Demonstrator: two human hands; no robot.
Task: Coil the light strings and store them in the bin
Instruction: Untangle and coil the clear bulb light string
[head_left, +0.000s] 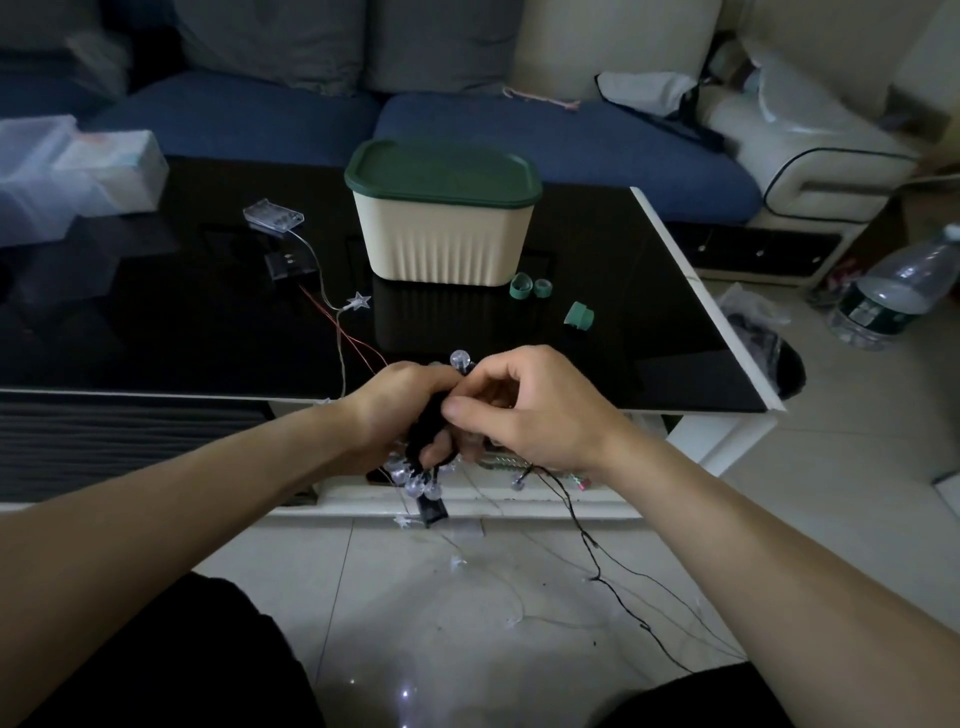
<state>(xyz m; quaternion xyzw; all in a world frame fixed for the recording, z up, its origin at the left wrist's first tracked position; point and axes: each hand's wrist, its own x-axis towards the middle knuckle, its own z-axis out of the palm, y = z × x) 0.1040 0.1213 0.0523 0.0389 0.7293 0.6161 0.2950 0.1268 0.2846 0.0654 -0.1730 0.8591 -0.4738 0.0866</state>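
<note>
My left hand (402, 410) grips a coiled bundle of black light string (423, 447) with clear round bulbs hanging below it, just in front of the table's near edge. My right hand (530, 410) pinches the black wire at the top of the bundle, thumb against fingers. The loose black wire (587, 535) trails from my right hand down across the floor. A cream bin (441, 244) with a dark green lid (441, 171) stands shut at the table's middle. A second string with a star light (358, 301) and a clear battery box (274, 214) lies left of the bin.
The black glass table (156, 322) has a white rim. Green tape rolls (527, 287) and a green cap (579, 316) lie right of the bin. A black battery box (288, 262) sits at left. A water bottle (893, 291) stands on the floor right. A blue sofa is behind.
</note>
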